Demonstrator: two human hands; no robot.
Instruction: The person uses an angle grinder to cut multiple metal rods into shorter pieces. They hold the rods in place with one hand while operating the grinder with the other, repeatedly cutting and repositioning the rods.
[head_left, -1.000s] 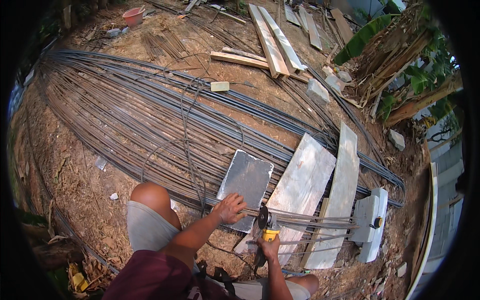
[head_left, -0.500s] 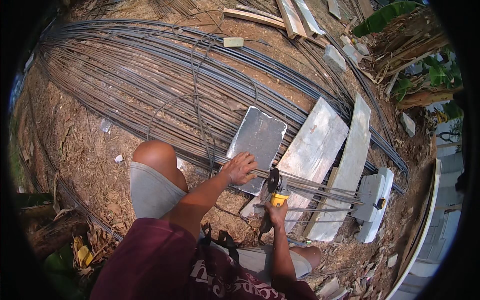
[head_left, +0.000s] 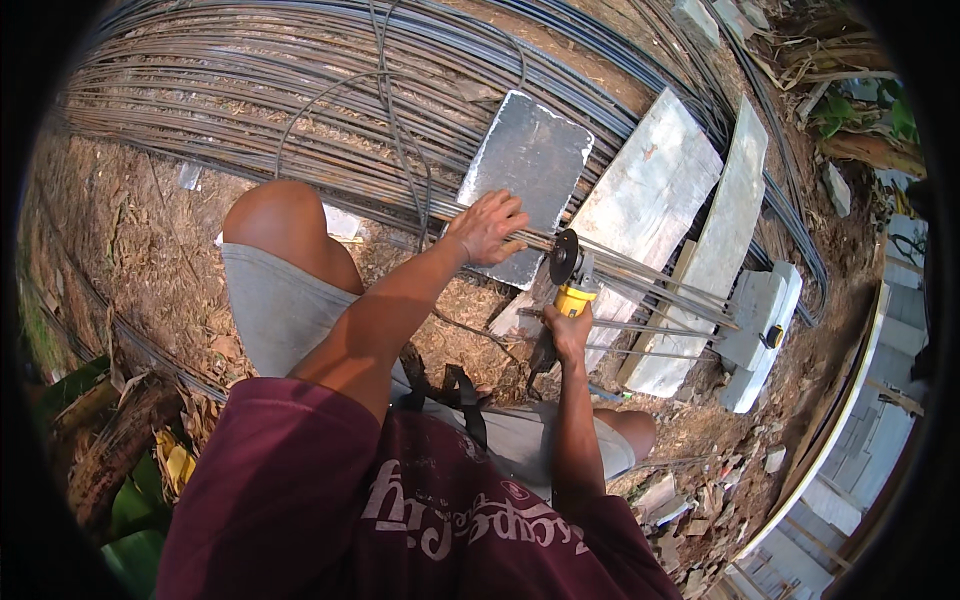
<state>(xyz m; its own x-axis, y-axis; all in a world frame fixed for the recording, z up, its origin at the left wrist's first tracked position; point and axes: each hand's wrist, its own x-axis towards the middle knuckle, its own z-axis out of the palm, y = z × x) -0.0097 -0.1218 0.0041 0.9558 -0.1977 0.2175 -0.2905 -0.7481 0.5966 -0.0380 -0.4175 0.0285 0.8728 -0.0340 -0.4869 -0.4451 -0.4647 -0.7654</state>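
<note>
My left hand (head_left: 490,228) is closed round a bundle of thin steel rods (head_left: 655,280), resting over the near edge of a dark rectangular slab (head_left: 530,150). My right hand (head_left: 568,332) grips a yellow angle grinder (head_left: 574,299) by its body. Its dark disc (head_left: 564,257) stands upright by the rods, just right of my left hand; whether it touches them I cannot tell. From my left hand the rods run right across two pale boards, a wide one (head_left: 650,175) and a narrower one (head_left: 708,250). Their far ends reach a grey-white block (head_left: 755,320).
Many long steel bars (head_left: 270,90) lie across the ground beyond my knees, with a loop of thin cable (head_left: 385,75) over them. Rubble (head_left: 690,510) is scattered at the lower right. A pale block wall (head_left: 850,480) curves along the right side.
My view has tipped lower, so the whole scene sits higher in the picture. Both hands, the rods and the grinder keep nearly the same places relative to each other.
</note>
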